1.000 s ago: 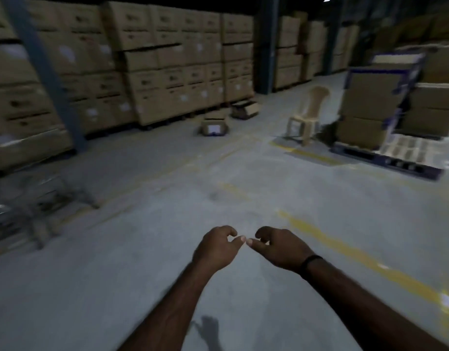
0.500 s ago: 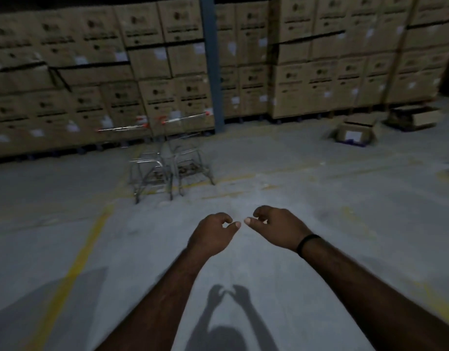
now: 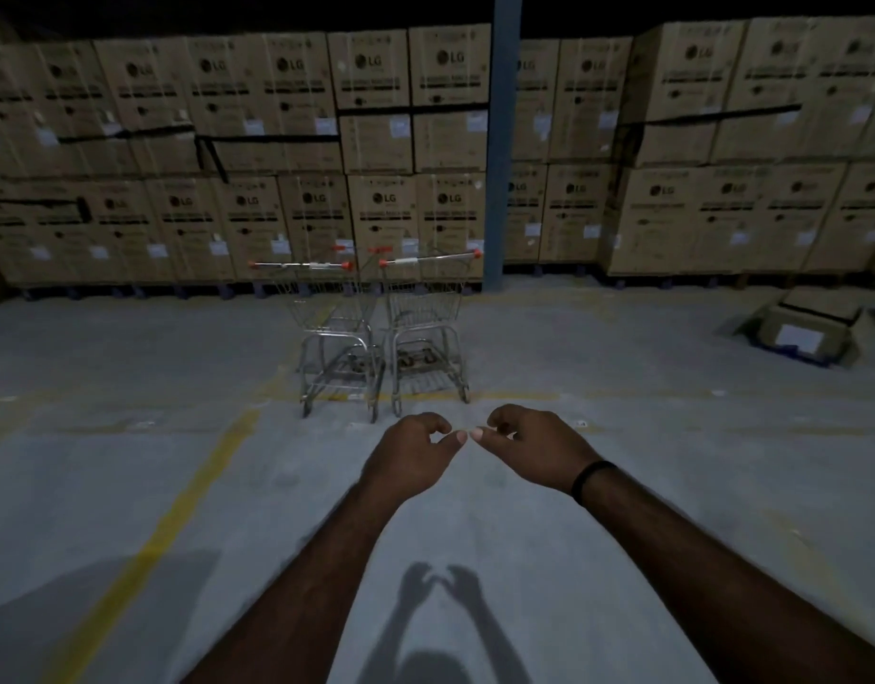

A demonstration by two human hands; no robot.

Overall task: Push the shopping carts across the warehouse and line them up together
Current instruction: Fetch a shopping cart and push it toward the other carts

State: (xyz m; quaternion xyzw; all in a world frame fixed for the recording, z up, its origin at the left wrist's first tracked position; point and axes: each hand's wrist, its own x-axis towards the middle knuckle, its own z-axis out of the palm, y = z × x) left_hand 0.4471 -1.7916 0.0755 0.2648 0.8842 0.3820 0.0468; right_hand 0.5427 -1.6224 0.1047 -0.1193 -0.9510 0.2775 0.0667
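Over by the far wall of stacked LG cartons [image 3: 376, 140], just left of a blue steel column [image 3: 502, 140], two wire shopping carts are parked side by side with their red-tipped handles facing this way. The left cart [image 3: 334, 333] and the right cart [image 3: 425, 323] stand close together; from where I stand I cannot tell whether their frames touch. Their near wheels sit about on a faded yellow floor line [image 3: 179, 496].

The person is well short of them on the open concrete. The left hand [image 3: 408, 454] and the right hand [image 3: 534, 446], which has a black wristband [image 3: 591, 478], are held out in front. Both have loosely curled fingers and hold nothing, and the thumb tips almost meet. Neither hand is on a cart.

By my reckoning this pair is already lined up, or nearly so, since the right handle looks slightly skewed. What is left would be squaring that up and bringing over any other carts, though none are in sight. An opened carton [image 3: 805, 328] lies on the floor to the far right, clear of the carts.
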